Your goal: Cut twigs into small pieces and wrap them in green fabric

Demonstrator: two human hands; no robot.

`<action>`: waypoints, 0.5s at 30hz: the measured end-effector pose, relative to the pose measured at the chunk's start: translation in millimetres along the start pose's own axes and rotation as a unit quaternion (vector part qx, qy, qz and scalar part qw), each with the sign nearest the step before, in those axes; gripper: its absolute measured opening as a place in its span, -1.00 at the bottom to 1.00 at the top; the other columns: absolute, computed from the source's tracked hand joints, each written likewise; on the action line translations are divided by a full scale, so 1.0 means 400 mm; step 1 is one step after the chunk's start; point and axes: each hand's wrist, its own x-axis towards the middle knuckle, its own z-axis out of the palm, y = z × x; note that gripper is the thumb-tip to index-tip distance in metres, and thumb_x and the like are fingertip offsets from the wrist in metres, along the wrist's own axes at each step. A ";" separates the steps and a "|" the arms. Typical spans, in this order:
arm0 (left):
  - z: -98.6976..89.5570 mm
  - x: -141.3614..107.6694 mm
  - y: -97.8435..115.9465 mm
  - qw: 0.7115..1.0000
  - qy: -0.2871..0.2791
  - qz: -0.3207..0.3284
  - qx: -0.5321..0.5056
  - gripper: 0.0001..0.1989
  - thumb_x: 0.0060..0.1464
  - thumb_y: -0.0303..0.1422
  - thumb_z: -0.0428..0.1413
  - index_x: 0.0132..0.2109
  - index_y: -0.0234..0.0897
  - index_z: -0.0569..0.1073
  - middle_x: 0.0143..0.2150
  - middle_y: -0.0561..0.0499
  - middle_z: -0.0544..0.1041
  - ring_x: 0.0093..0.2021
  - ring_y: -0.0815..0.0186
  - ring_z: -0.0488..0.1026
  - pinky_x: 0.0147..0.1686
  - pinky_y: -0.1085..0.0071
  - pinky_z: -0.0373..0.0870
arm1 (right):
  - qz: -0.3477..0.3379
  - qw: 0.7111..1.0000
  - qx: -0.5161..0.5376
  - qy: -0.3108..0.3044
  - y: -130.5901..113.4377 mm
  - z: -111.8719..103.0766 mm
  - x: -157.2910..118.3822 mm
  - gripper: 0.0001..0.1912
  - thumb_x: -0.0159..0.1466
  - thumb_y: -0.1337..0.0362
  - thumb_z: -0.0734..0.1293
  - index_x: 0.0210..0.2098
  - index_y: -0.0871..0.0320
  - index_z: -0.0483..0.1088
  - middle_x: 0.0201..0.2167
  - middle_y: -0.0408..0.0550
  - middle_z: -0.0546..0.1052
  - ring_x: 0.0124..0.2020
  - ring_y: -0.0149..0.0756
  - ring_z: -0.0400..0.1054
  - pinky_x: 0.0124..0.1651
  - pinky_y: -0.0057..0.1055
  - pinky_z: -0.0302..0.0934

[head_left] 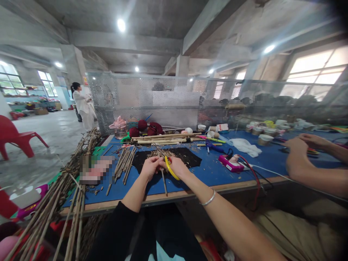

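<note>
Bare concrete ceiling (152,40) overhead, blue worktop (100,194) below. Rough, knobbly branches (56,199) sprawl across its left edge, then shorter sticks (125,163), roughly parallel, probably for easy grabbing. Left hand (150,167) pinches a thin stick (164,183) by the front edge, black cloth (193,157) beneath likely catching chips (176,150). Right hand's (176,166) fingers curl round yellow-handled scissors (172,169).

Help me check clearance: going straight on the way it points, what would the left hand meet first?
The left hand would likely meet the right hand first; they look very close, though depth is unclear.
</note>
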 end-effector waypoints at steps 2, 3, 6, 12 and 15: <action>-0.001 0.001 -0.001 1.000 0.002 -0.005 0.003 -0.61 -0.22 -0.09 0.23 -0.40 -0.38 0.43 -0.63 0.09 0.40 -0.70 0.50 0.30 -0.78 0.62 0.01 | -0.009 1.000 0.004 -0.005 0.009 0.005 0.005 -0.47 0.06 -0.22 0.22 -0.36 0.15 0.41 -0.45 -0.04 0.51 -0.41 -0.27 0.38 -0.46 -0.49 0.08; -0.001 0.001 -0.001 1.000 0.002 -0.008 0.003 -0.61 -0.22 -0.09 0.23 -0.41 -0.38 0.43 -0.62 0.08 0.41 -0.69 0.49 0.31 -0.78 0.62 0.01 | -0.009 1.000 0.001 -0.008 0.013 0.007 0.009 -0.46 0.06 -0.22 0.21 -0.36 0.15 0.41 -0.45 -0.03 0.50 -0.42 -0.27 0.38 -0.46 -0.49 0.07; -0.001 0.000 0.002 1.000 0.011 -0.015 -0.013 -0.61 -0.23 -0.09 0.23 -0.39 -0.37 0.42 -0.60 0.07 0.43 -0.66 0.47 0.35 -0.78 0.63 0.01 | -0.006 0.999 -0.029 -0.019 0.027 0.010 0.019 -0.44 0.08 -0.24 0.17 -0.42 0.15 0.42 -0.49 -0.03 0.49 -0.45 -0.26 0.36 -0.48 -0.48 0.05; 0.003 -0.005 0.013 0.998 0.015 -0.026 -0.053 -0.54 -0.31 -0.09 0.26 -0.34 -0.38 0.45 -0.60 0.06 0.43 -0.65 0.44 0.36 -0.78 0.62 0.02 | -0.001 0.999 -0.051 -0.014 0.040 0.004 0.025 -0.48 0.03 -0.23 0.23 -0.39 0.12 0.43 -0.42 -0.04 0.51 -0.42 -0.25 0.37 -0.44 -0.46 0.07; 0.004 -0.008 0.015 0.998 0.013 -0.021 -0.049 -0.53 -0.32 -0.07 0.26 -0.34 -0.40 0.47 -0.64 0.09 0.40 -0.70 0.50 0.26 -0.77 0.60 0.04 | -0.019 1.000 -0.008 -0.022 0.030 0.001 0.023 -0.48 0.00 -0.18 0.29 -0.25 0.10 0.40 -0.32 -0.05 0.52 -0.34 -0.24 0.38 -0.38 -0.46 0.13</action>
